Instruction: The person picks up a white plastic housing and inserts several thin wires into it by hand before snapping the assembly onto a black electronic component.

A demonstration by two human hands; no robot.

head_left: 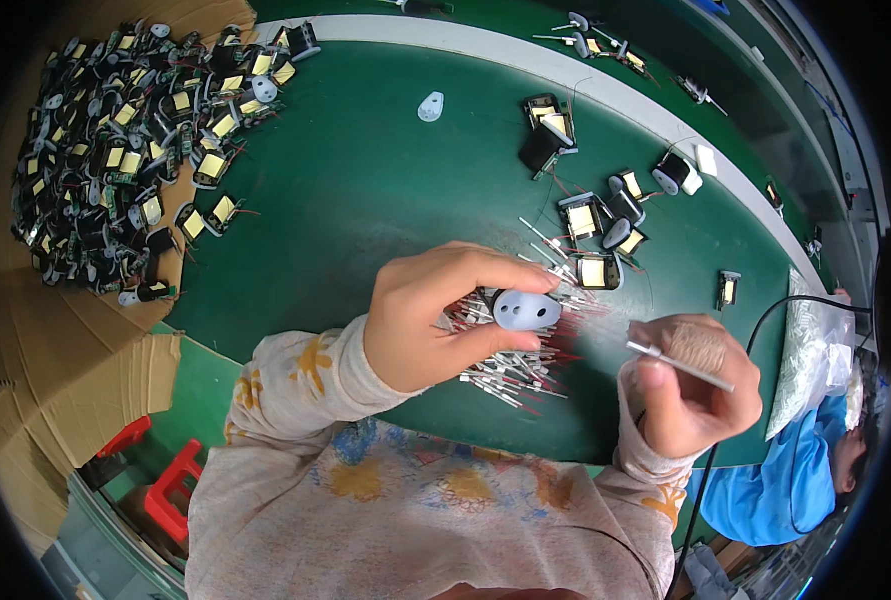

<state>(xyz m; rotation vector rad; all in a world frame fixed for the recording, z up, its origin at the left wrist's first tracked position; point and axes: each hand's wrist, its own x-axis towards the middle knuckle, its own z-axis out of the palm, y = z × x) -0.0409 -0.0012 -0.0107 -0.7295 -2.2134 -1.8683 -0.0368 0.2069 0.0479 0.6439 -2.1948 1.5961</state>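
Note:
My left hand (436, 315) pinches a small translucent white oval plate with two holes (526, 310) between thumb and fingers, held above a loose heap of thin grey-sleeved wire pieces with red ends (526, 375) on the green mat (366, 190). My right hand (691, 385) grips one grey-sleeved wire piece (681, 365), its tip pointing left toward the plate, a short gap apart. Both forearms wear a pale patterned sleeve.
A big pile of small black coil parts with yellow tape (116, 150) lies on brown cardboard at the far left. More such parts (591, 225) are scattered right of centre, a spare white plate (431, 106) at the back. A clear bag (811, 340), a black cable and a person in blue (786, 480) are at right; red stools (166, 490) below left.

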